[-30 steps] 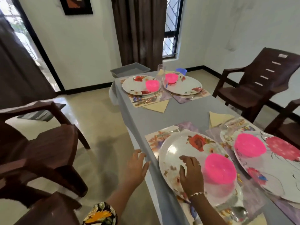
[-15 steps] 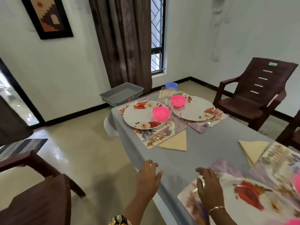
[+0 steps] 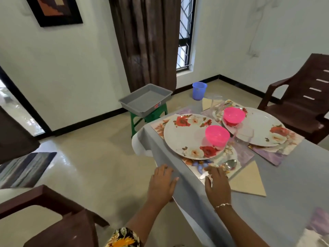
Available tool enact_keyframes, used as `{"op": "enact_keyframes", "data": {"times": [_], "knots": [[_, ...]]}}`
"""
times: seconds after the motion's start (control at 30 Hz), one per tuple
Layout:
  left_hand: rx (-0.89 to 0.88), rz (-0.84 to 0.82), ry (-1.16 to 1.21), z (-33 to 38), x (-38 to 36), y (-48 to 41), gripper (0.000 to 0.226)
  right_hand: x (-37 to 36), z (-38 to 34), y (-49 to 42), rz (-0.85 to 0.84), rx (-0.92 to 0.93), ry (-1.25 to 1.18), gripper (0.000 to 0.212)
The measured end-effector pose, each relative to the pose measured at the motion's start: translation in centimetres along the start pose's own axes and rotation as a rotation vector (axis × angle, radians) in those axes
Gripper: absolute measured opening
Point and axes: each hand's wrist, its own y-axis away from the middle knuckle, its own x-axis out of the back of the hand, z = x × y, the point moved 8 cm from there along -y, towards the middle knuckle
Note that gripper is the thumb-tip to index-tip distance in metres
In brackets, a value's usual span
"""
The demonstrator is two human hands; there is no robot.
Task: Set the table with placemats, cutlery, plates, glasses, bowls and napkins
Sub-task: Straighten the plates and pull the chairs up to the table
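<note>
A dining room in a home. A table (image 3: 277, 184) under a grey cloth is laid with floral plates (image 3: 185, 136), pink bowls (image 3: 217, 135), patterned placemats (image 3: 158, 127) and a folded napkin (image 3: 249, 182). Brown moulded armchairs (image 3: 302, 104) stand around it. A dark curtain (image 3: 147, 41) hangs beside a barred window (image 3: 185, 32), and a framed picture (image 3: 55, 9) is on the white wall. The floor (image 3: 98, 157) is glossy cream tile (a striped rug (image 3: 25, 168) lies near a doorway (image 3: 16, 107)). A blue bucket (image 3: 199, 90) sits near the corner.

1. I read the tablecloth (image 3: 284, 175) as smooth, matt grey cloth.
2. The near plate (image 3: 185, 136) looks glossy.
3. The pink bowl (image 3: 217, 135) on it appears to be shiny, translucent plastic.
4. The spoon (image 3: 230, 164) is polished metal.
5. The napkin (image 3: 249, 180) looks matt.
6. The floor (image 3: 89, 166) is glossy.
</note>
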Motion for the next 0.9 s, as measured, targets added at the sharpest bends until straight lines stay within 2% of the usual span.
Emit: {"op": "enact_keyframes", "data": {"times": [0.3, 0.5, 0.57, 0.63, 0.8, 0.9], "knots": [[-0.038, -0.024, 0.029, -8.8, 2.0, -12.1, 0.031, -8.7, -4.1, -10.3, 0.072, 0.046, 0.009, 0.024], [-0.098, -0.119, -0.021, -13.0, 2.1, -20.9, 0.037, -12.9, -4.4, -16.7, 0.112, -0.066, 0.086, 0.023], [-0.114, -0.119, -0.029, -14.1, 2.3, -23.5, 0.038, -13.9, -4.3, -18.4, 0.1, -0.117, 0.121, 0.03], [-0.14, -0.133, 0.017, -14.8, 1.7, -25.3, 0.037, -14.2, -4.1, -19.1, 0.119, -0.152, 0.157, 0.03], [-0.338, -0.215, 0.107, -13.4, -0.4, -30.5, 0.035, -14.1, -3.2, -20.5, 0.19, -0.224, 0.281, 0.029], [-0.369, -0.242, 0.167, -13.8, -2.1, -33.8, 0.045, -14.1, -2.5, -20.3, 0.252, -0.325, 0.373, 0.029]]}}
